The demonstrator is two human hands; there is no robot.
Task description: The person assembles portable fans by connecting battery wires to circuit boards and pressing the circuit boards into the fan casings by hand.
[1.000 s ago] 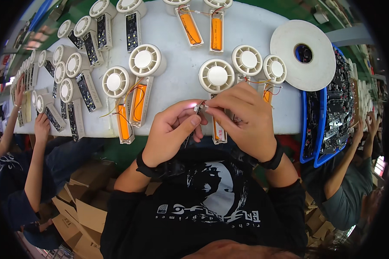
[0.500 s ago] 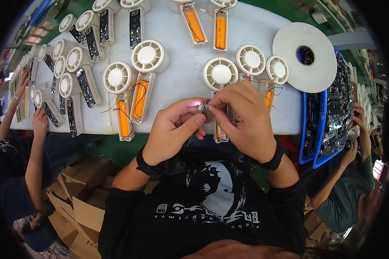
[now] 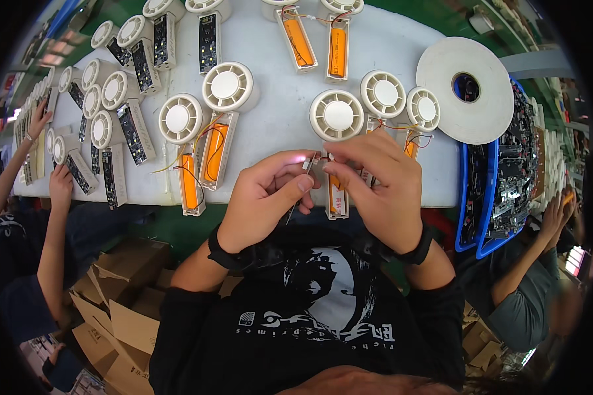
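My left hand (image 3: 267, 197) pinches a narrow circuit board (image 3: 299, 191), seen nearly edge-on, between thumb and fingers. A small light glows at the board's upper end. Right beside it, the fingertips of my right hand (image 3: 382, 187) close around thin dark and red wires (image 3: 321, 158) that run toward the board; fingers partly hide them. Just beyond both hands lies a handheld fan with a round white grille (image 3: 337, 114). Its open handle, holding an orange battery (image 3: 338, 197), extends toward me and is partly covered by my right hand.
Several white fans with orange batteries (image 3: 215, 151) lie around; others at left carry black boards (image 3: 135, 131). A white reel (image 3: 435, 85) sits beside blue trays of circuit boards (image 3: 484, 227) at right. Co-workers' hands (image 3: 60, 187) appear at both sides. Cardboard boxes (image 3: 135, 322) stand below.
My right fingertips have drawn slightly away from the board's upper end, showing wires between. My left hand stays put. The co-worker's hands at right have moved and now hold something orange.
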